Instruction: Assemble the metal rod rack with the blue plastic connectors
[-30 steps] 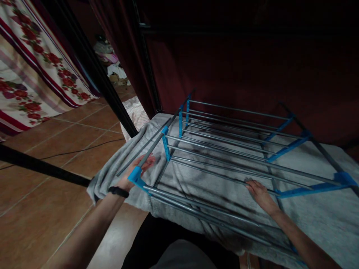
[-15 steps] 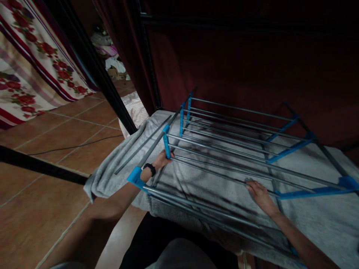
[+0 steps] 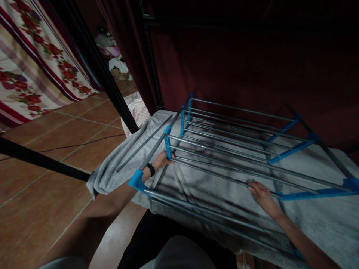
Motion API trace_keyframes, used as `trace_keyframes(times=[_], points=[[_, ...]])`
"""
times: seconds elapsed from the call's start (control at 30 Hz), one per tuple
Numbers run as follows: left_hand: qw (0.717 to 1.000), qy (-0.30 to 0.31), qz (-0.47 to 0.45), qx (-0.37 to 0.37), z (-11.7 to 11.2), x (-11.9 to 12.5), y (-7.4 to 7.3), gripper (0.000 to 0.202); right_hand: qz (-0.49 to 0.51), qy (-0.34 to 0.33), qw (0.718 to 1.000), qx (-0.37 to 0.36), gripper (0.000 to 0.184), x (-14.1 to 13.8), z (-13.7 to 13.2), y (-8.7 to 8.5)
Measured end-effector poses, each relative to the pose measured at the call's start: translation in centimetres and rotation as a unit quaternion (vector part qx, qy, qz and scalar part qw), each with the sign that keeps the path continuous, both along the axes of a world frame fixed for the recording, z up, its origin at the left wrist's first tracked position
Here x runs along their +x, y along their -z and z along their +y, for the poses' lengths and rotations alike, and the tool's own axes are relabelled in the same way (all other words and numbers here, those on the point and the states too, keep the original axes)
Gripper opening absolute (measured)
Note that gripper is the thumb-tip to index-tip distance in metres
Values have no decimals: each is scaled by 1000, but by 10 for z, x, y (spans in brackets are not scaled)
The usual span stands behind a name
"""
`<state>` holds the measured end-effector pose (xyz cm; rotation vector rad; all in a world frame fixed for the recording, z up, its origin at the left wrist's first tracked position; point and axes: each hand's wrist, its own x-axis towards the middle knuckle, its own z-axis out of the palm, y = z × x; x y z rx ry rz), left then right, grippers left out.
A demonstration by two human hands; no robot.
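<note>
A rack of grey metal tubes with blue plastic brackets (image 3: pixel 182 122) lies across a grey blanket (image 3: pixel 325 220). My left hand (image 3: pixel 163 160), with a black band at its wrist, is closed on the lower end of a blue bracket (image 3: pixel 168 144), where a tube meets it. My right hand (image 3: pixel 260 192) grips a thin metal tube (image 3: pixel 218 173) of the same rack, near that tube's right end; the fingers wrap over it. A blue corner piece (image 3: pixel 136 178) sits above my left forearm. One loose grey tube (image 3: pixel 143 145) rests on the blanket left of the rack.
A black metal post (image 3: pixel 112 80) rises at the left, and a black bar (image 3: pixel 42 158) runs low over the tiled floor (image 3: pixel 67 142). A dark red curtain (image 3: pixel 238 82) hangs behind the rack. A flowered curtain (image 3: pixel 42 63) hangs at upper left; a cable (image 3: pixel 81 144) crosses the floor.
The view has shifted slightly, so the surroundings sit a little further right. Both hands keep their places on the rack, and no part has visibly moved against another.
</note>
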<state>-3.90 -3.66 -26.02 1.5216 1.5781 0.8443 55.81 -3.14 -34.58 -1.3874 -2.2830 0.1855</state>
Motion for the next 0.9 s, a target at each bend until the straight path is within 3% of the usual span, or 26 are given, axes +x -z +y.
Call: trace_keyframes(times=[0.53, 0.9], points=[[1000, -3, 21, 9, -6, 5, -2, 17, 30, -15, 999, -25, 35, -2, 0, -8], [1000, -11, 19, -16, -11, 8, -10, 21, 23, -38, 999, 3, 35, -3, 4, -8]])
